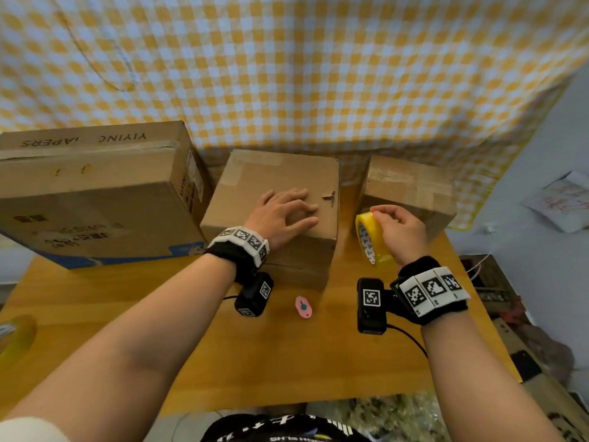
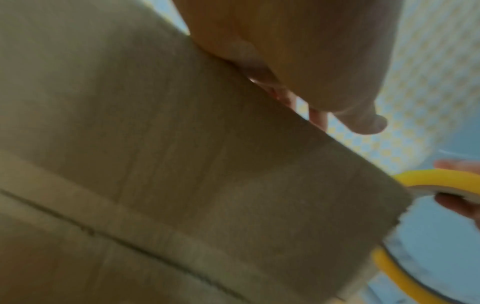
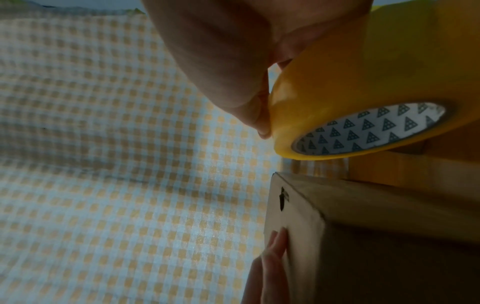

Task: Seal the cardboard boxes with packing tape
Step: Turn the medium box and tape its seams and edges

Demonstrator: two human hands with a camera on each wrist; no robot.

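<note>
On the wooden surface (image 1: pixel 223 355), the right hand (image 1: pixel 401 229) curls round an upright yellow tape roll (image 1: pixel 371 239), just right of the middle box (image 1: pixel 280 186), where the left hand (image 1: pixel 283 212) rests, fingers spread flat.

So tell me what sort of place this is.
Probably a home packing corner, not a warehouse: a wooden table with cardboard boxes, a checked cloth hung behind, and clutter on the floor.
</note>
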